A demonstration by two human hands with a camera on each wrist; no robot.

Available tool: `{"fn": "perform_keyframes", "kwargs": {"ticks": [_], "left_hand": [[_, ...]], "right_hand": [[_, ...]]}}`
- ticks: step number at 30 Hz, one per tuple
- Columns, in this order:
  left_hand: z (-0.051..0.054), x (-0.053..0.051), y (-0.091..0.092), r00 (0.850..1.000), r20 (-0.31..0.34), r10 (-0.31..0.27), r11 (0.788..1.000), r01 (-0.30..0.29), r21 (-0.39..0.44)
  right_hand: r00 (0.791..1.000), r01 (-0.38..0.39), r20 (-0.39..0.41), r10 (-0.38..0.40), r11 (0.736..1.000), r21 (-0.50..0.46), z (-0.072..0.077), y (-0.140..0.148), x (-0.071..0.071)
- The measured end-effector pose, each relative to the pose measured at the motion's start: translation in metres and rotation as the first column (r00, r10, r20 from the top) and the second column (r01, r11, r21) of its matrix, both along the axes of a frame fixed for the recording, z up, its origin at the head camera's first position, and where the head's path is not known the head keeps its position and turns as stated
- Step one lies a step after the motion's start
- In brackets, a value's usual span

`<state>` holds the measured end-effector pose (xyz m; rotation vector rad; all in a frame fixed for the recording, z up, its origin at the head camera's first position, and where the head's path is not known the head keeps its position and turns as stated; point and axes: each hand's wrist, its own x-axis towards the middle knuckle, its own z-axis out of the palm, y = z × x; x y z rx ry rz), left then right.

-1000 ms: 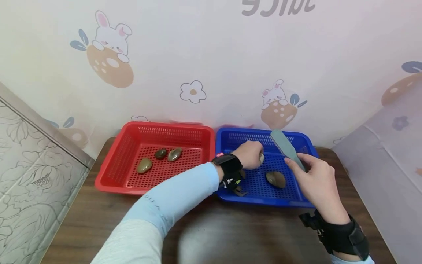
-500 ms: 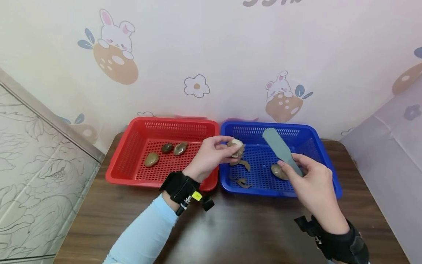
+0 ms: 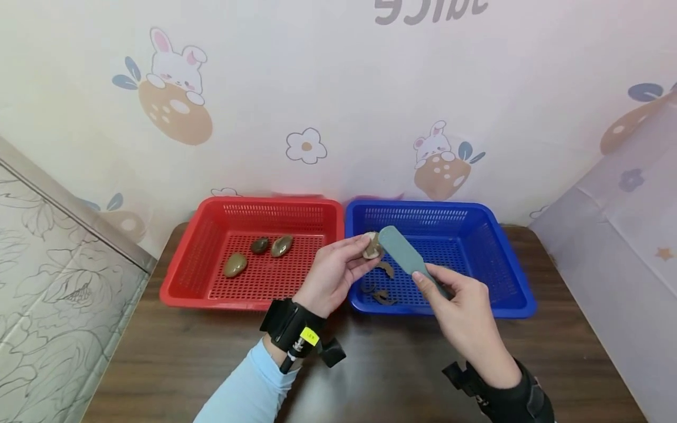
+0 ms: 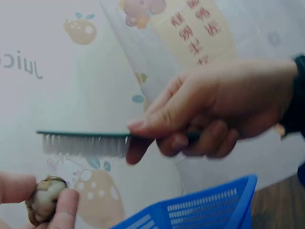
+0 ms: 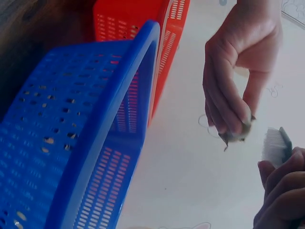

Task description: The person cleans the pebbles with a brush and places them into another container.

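My left hand (image 3: 334, 271) pinches a small stone (image 3: 373, 245) over the left end of the blue basket (image 3: 502, 314). In the left wrist view the stone (image 4: 46, 202) looks pale, with brown mud crusted on its edges. My right hand (image 3: 468, 308) grips a grey-green scrubbing brush (image 3: 406, 252) by its handle. White bristles (image 4: 86, 145) point down from the brush head, apart from the stone in both wrist views. Brown mud flakes (image 3: 383, 296) lie on the blue basket's floor. The part of that floor behind my right hand is hidden.
A red basket (image 3: 254, 305) stands beside the blue one on the left. It holds three smooth stones, one of them olive (image 3: 235, 265). Both baskets sit on a dark wooden table (image 3: 338, 382) against a patterned wall covering (image 3: 254, 88).
My left hand drew back leftward from over the blue basket and turned, keeping hold of the stone. My right hand moved left with the brush, bringing its head close to the stone.
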<state>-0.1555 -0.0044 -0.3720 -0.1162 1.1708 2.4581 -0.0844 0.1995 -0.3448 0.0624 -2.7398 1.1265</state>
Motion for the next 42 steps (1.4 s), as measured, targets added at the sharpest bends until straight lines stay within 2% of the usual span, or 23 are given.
{"fn": "perform_keyframes", "kwargs": {"ticks": [9,15,22,27,33,38,42], "left_hand": [[0.001,0.002,-0.002,1.0,0.016,-0.003,0.996,0.002,0.094],[0.0,0.002,-0.004,1.0,0.021,0.008,0.995,-0.01,0.099],[-0.001,0.001,-0.006,0.999,0.039,-0.02,0.991,0.015,0.133],[-0.001,0.001,-0.007,0.999,0.039,-0.017,0.988,0.011,0.153],[-0.001,0.001,-0.008,0.999,0.034,-0.03,0.989,0.025,0.148],[-0.001,0.003,-0.008,0.999,0.034,-0.024,0.986,0.018,0.166],[0.001,0.004,-0.009,0.999,0.02,-0.03,0.989,0.027,0.145]], "right_hand": [[1.0,-0.007,-0.009,0.007,1.0,-0.013,-0.007,-0.007,-0.003],[0.999,0.02,-0.026,-0.02,1.0,-0.015,-0.009,-0.005,-0.01],[0.999,-0.038,0.023,0.038,0.999,-0.03,-0.011,-0.006,-0.011],[1.0,0.004,-0.007,-0.004,1.0,-0.023,-0.01,-0.006,-0.014],[0.999,-0.041,0.0,0.041,0.999,-0.035,-0.008,-0.008,-0.012],[0.999,0.014,-0.041,-0.014,1.0,-0.009,-0.008,-0.006,-0.014],[0.999,-0.028,-0.021,0.027,0.999,-0.036,-0.007,-0.005,-0.011]]}}
